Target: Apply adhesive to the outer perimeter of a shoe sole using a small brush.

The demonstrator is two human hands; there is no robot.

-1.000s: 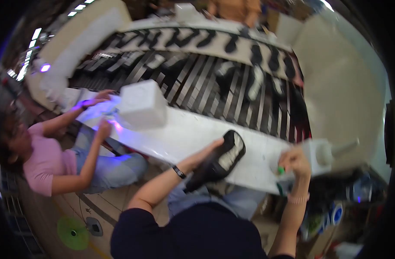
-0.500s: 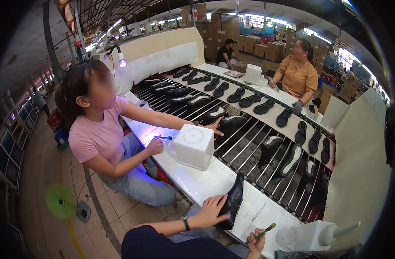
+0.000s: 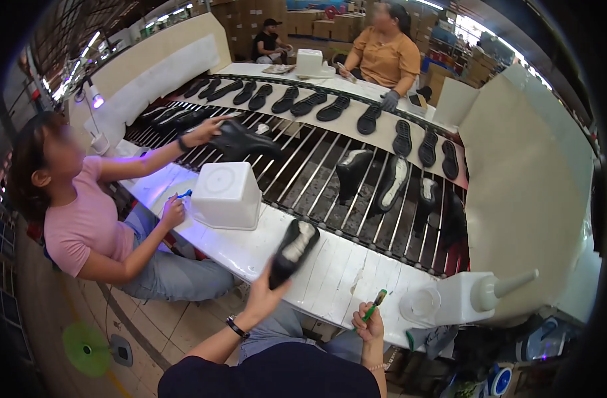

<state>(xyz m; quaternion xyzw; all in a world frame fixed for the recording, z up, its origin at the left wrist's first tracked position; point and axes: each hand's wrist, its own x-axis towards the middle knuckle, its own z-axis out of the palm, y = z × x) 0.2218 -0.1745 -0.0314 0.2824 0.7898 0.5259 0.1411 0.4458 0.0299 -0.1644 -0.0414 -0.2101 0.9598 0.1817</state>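
Observation:
My left hand (image 3: 266, 298) grips the heel end of a black shoe upper (image 3: 306, 252). Its underside, with a white strip along the middle, faces up above the white bench (image 3: 346, 275). In my right hand (image 3: 368, 324), fingers are closed round a small green-handled brush (image 3: 376, 304), its tip pointing up beside the bench edge. A white plastic bottle with a long spout (image 3: 463, 298) lies to the right of the brush, with a round opening at its near side.
Beyond the bench runs a roller conveyor (image 3: 303, 192) carrying black uppers, with a belt of black soles (image 3: 310, 105) behind. At left, a co-worker in pink (image 3: 84, 219) holds an upper and a blue brush next to a white container (image 3: 224, 196). Another in orange (image 3: 386, 53) sits across.
My left hand, earlier flat against the upper's side, now grips it, turned bottom up and shifted left. The co-worker at left has lifted an upper off the rollers. My view has swung right.

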